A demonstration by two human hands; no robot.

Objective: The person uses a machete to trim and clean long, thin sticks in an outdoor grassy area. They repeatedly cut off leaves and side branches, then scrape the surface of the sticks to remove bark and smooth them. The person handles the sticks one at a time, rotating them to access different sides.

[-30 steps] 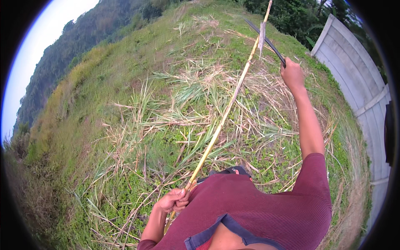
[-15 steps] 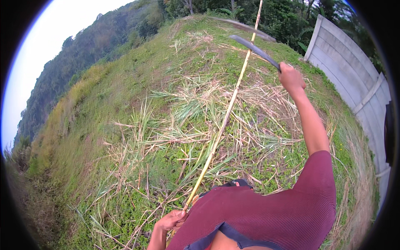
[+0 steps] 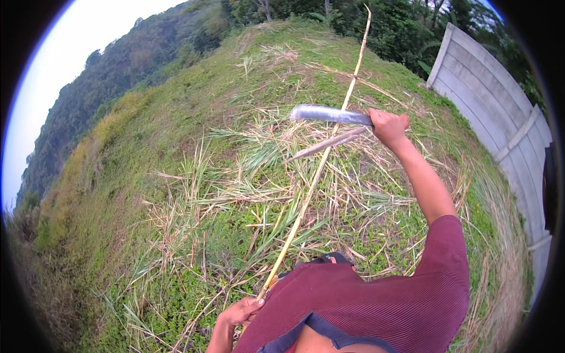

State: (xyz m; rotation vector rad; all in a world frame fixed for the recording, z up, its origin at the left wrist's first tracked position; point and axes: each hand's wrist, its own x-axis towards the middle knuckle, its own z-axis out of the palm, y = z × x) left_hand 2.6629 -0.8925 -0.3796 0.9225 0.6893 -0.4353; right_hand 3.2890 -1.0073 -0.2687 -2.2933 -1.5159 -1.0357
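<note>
My left hand (image 3: 241, 310) is closed round the lower end of a long yellow sugarcane stalk (image 3: 311, 194), low beside my body. From there the stalk slants up and away to a thin, bent tip. In my right hand (image 3: 389, 127), held out ahead on an outstretched arm, is the dark handle of a machete. The broad grey machete blade (image 3: 332, 114) points left and crosses the upper part of the stalk, its end smeared by motion. A dull brown-grey strip, perhaps a dry leaf (image 3: 326, 145), lies across the stalk just below the blade.
Cut green and dry leaves (image 3: 253, 194) are strewn over the grassy slope. A grey concrete panel wall (image 3: 488, 82) stands on the right. Trees (image 3: 388, 35) line the far edge, and a wooded hillside (image 3: 118, 88) rises at the left.
My right hand has brought the machete nearer and down along the stalk. The brown-grey strip, formerly beyond the blade, is now on its near side. My left hand keeps its hold.
</note>
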